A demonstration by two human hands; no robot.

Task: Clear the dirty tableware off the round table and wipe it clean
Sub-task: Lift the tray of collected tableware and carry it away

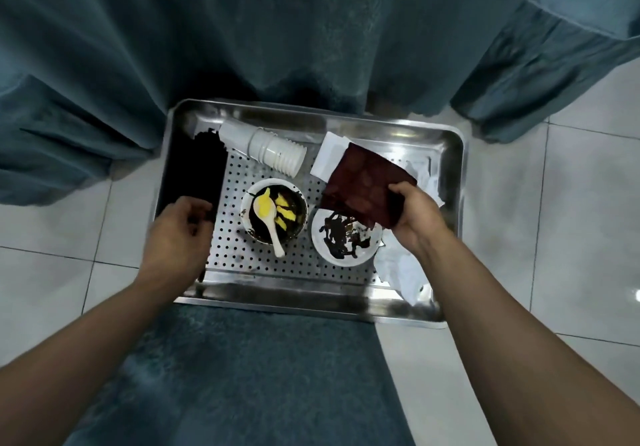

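While my left hand (180, 227) pinches the near end of a black cloth (197, 172) lying along the metal tray (277, 296), a dirty bowl (273, 215) holding a white spoon (268, 224) sits just to its right. Beyond that lie stacked white cups (273, 149). A smeared plate (346, 239) sits between the bowl and my right hand (414, 217), which grips a dark red cloth (367, 186) overhanging the plate. Crumpled white paper (401, 269) lies nearer me than that hand.

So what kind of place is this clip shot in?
Probably a restaurant or banquet dining room: floor-length teal tablecloth, a steel bussing tray on a teal-covered seat holding stacked cups and dirty bowls, pale floor tiles.
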